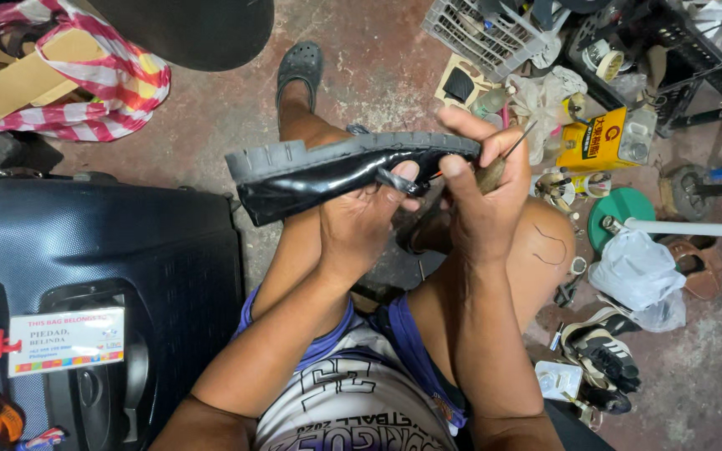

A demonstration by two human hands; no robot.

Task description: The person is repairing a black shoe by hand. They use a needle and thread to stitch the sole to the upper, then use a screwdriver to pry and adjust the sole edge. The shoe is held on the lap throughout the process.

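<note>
Mid-frame, the left hand point(361, 219) grips a glossy black shoe point(336, 171) by its upper, sole up. The right hand point(482, 196) pinches an awl point(499, 163) at the seam. The shoe looks light and slick, its sole stiff; the upper is best gripped near the sole.

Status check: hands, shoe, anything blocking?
Left hand grips black shoe, sole up. Right hand holds wooden-handled awl at the shoe's end. Nothing between hands and shoe; dark suitcase beside left arm.
</note>
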